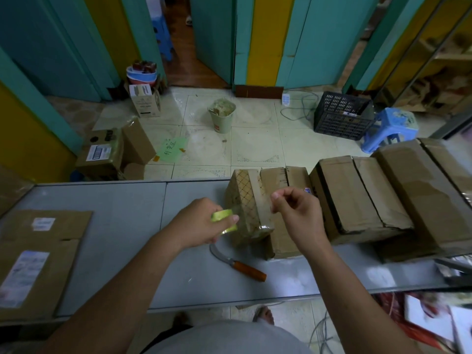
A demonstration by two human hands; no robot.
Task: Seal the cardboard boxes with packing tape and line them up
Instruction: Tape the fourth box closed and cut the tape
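Observation:
My left hand (204,223) grips a roll of packing tape (224,221) with a yellow-green core, held against the left side of a small patterned cardboard box (245,200). My right hand (296,210) hovers over that box with thumb and forefinger pinched together; whether a clear tape end is between them cannot be told. A plain box (281,241) sits right behind it. Larger boxes (357,195) stand in a row to the right along the grey table (127,226).
A curved knife with an orange handle (240,267) lies on the table below the hands. Flattened cardboard (35,256) lies at the table's left end. On the floor beyond are boxes, a bin (222,116), a black crate (342,116) and a blue stool (390,129).

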